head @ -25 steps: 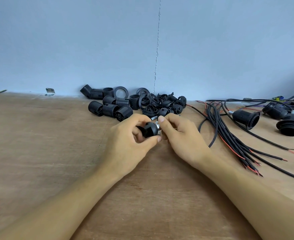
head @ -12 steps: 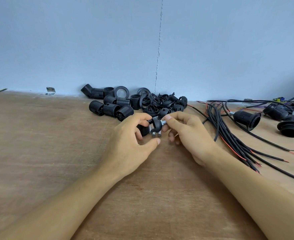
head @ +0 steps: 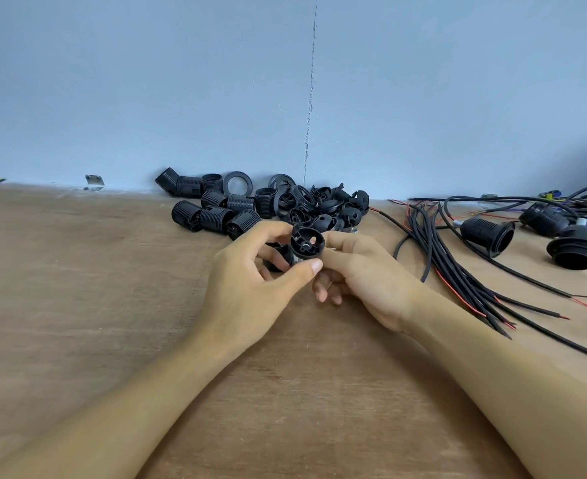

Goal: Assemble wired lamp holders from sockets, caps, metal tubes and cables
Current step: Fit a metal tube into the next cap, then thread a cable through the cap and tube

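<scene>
Black plastic, round and hollow, the cap sits raised off the counter on the near side of the pile, its open inside turned toward the camera so that ribs and a small hole show. From the head view, the left hand pinches the cap between forefinger above and thumb below, and its other fingers curl round a second dark part behind the cap, too hidden to name. A sliver of bright metal shows at the cap's lower edge. The right hand meets the cap from the other side, forefinger and thumb pressed to its rim and the rest of its fingers curled under; what else it holds, I cannot tell. The pile is a heap of black threaded sockets, rings and caps lying against the blue wall. Right of the pile a bundle of black cables fans toward the near edge, red cores bare at the tips. Farther right of the pile, two wired holders lie among more cables. Left of the pile, well apart, a small metal bracket lies at the foot of the wall. Above the pile a thin crack runs up the wall.
</scene>
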`<state>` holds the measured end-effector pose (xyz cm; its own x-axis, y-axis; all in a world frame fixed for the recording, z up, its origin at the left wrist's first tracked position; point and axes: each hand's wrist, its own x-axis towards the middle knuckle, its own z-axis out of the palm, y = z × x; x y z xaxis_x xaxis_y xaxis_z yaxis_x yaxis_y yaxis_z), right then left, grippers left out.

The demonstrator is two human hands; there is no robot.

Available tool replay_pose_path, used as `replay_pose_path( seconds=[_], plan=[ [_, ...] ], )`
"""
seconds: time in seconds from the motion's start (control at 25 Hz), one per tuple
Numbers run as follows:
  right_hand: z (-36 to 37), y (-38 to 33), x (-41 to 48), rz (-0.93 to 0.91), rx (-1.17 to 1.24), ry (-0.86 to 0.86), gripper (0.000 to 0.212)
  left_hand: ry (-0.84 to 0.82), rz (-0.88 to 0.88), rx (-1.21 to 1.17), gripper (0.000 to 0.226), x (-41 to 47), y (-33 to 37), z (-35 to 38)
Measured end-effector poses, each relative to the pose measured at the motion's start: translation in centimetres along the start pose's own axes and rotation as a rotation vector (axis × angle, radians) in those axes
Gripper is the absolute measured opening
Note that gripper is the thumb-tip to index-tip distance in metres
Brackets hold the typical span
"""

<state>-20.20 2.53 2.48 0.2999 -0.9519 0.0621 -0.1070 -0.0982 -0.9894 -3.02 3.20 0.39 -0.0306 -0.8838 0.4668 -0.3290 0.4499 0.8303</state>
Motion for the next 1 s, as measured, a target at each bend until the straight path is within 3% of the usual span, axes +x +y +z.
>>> replay_pose_path(
  seconds=[0.12, 0.2, 0.32, 0.4, 0.48, 0.64, 0.72, 0.88, 1.0],
  plan=[
    [-0.4, 0.7, 0.1, -0.123, -0.64, 0.325, 0.014, 0.003, -0.026, -0.021, 0.041, -0.1, -0.1, 0.1],
    [-1.4, 0.7, 0.0, -0.07, -1.011, 0.574, 0.011, -0.01, -0.027, -0.024, 0.037, -0.1, -0.1, 0.2],
    [-3.7, 0.5, -0.2, 0.233, -1.263, 0.61, 0.026, -0.006, -0.014, -0.043, 0.036, -0.2, 0.2, 0.2],
    [-4.5, 0.1, -0.4, 0.368, -1.344, 0.578, 0.022, 0.053, 0.011, -0.048, 0.037, -0.1, 0.2, 0.3],
    [-4.6, -0.3, -0.4, 0.388, -1.314, 0.57, 0.014, 0.078, 0.018, -0.054, 0.04, 0.0, 0.0, 0.2],
    [-4.7, -0.4, -0.1, 0.321, -1.155, 0.506, 0.016, 0.034, -0.001, -0.027, 0.047, 0.1, -0.5, 0.2],
    [-4.7, -0.1, 0.0, 0.26, -1.024, 0.552, 0.018, 0.0, 0.0, -0.015, 0.048, 0.0, -0.4, 0.3],
    [-6.0, 0.1, 0.9, 0.17, -0.539, 0.744, 0.014, -0.06, -0.019, 0.001, 0.046, 0.0, 0.0, 0.2],
    [-6.5, -0.1, 1.4, 0.197, -0.221, 0.742, 0.002, -0.079, -0.056, -0.004, 0.045, -0.2, 0.2, 0.3]
  ],
)
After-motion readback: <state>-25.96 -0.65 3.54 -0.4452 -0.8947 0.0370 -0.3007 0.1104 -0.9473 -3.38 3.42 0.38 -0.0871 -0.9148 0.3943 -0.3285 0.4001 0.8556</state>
